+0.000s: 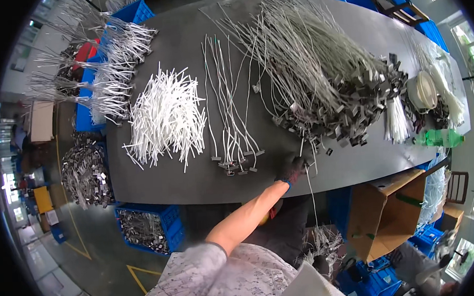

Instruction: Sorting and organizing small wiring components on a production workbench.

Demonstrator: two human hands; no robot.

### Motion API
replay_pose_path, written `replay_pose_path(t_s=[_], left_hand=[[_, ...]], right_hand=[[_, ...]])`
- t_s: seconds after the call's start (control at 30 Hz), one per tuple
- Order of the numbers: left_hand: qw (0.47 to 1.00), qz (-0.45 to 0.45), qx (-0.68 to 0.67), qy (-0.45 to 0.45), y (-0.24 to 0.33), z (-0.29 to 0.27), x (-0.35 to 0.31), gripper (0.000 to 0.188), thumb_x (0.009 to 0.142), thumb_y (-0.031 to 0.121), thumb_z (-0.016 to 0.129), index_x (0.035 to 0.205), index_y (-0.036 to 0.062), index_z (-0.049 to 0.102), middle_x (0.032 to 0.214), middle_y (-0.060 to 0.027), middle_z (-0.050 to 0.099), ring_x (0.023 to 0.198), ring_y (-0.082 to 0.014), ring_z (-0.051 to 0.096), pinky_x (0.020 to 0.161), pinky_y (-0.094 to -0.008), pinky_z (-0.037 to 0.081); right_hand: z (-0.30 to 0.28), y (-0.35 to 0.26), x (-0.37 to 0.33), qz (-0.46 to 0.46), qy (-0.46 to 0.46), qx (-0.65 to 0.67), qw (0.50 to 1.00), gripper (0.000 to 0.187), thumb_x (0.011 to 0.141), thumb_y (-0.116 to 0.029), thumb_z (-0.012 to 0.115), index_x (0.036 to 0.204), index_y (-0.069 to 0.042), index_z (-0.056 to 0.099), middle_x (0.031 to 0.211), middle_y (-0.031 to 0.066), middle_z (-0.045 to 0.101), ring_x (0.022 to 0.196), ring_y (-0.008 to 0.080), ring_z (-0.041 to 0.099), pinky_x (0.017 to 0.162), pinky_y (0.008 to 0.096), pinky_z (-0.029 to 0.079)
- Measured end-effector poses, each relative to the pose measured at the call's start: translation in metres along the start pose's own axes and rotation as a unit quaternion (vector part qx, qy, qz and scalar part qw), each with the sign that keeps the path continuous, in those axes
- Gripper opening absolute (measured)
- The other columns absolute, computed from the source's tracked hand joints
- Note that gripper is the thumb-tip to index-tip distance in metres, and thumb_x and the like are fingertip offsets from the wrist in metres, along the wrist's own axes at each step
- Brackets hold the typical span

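Note:
My left hand [297, 169], in a dark glove, is at the table's near edge, fingers closed on a thin white cable [312, 197] that hangs down past the edge. Just beyond it lies a large heap of grey-white cables [312, 47] with dark connectors [342, 110] at their near ends. Left of the hand, several loose cables [227, 105] are laid lengthwise, their small connectors toward me. Low on the right, a dark shape that may be my right hand [321, 263] is beside a bunch of cables [325, 240]; its fingers cannot be made out.
A pile of short white tubes [168, 117] lies on the dark table [158, 187]. Blue crates [171, 226] with cables stand at the left and below. To the right are a cardboard box [382, 215], a green bottle [439, 138] and a roll of pale tape [422, 91].

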State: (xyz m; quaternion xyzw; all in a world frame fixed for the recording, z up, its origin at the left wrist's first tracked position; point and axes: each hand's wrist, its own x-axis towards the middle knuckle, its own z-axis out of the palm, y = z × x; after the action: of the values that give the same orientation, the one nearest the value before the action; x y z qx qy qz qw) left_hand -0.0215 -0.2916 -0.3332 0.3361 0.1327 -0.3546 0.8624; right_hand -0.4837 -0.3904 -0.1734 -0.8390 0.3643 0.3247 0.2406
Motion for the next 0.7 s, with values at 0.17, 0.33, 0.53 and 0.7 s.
replay_pose_path(t_s=[0.17,0.33,0.53,0.7], left_hand=[[0.958,0.108,0.249,0.09,0.113,0.026,-0.074,0.019,0.097,0.018,0.063,0.088,0.0014,0.067,0.07,-0.0076,0.067,0.059,-0.0159,0.066,0.054,-0.03,0.054],[0.962,0.11,0.232,0.099,0.143,0.018,-0.146,0.018,0.097,0.018,0.061,0.096,0.0004,0.064,0.075,-0.0112,0.07,0.064,-0.0211,0.07,0.059,-0.0344,0.06],[0.992,0.066,0.072,0.077,0.167,0.044,-0.225,0.021,0.096,0.015,0.064,0.111,0.0004,0.063,0.092,-0.0113,0.072,0.082,-0.0229,0.072,0.074,-0.0373,0.061],[0.961,0.235,-0.137,0.059,0.206,0.03,-0.241,0.014,0.096,0.006,0.061,0.109,0.0011,0.065,0.097,-0.0135,0.072,0.084,-0.0246,0.072,0.075,-0.0398,0.062]], right_hand=[[0.108,0.096,0.012,-0.043,0.081,0.194,0.977,0.019,0.096,-0.019,0.055,0.103,-0.005,0.067,0.094,0.0266,0.066,0.096,0.0482,0.062,0.081,0.0519,0.05],[0.118,0.043,0.07,-0.155,0.177,0.429,0.872,0.019,0.097,-0.022,0.056,0.104,-0.005,0.063,0.098,0.0253,0.065,0.092,0.0498,0.062,0.078,0.0522,0.05],[0.006,-0.143,0.048,-0.275,0.211,-0.025,0.938,0.014,0.087,-0.022,0.065,0.094,-0.01,0.066,0.093,0.0187,0.067,0.088,0.041,0.066,0.074,0.0501,0.054],[0.002,-0.152,0.03,-0.25,0.192,-0.083,0.945,0.021,0.086,-0.026,0.067,0.098,-0.01,0.067,0.095,0.0182,0.069,0.09,0.0409,0.067,0.075,0.0501,0.055]])
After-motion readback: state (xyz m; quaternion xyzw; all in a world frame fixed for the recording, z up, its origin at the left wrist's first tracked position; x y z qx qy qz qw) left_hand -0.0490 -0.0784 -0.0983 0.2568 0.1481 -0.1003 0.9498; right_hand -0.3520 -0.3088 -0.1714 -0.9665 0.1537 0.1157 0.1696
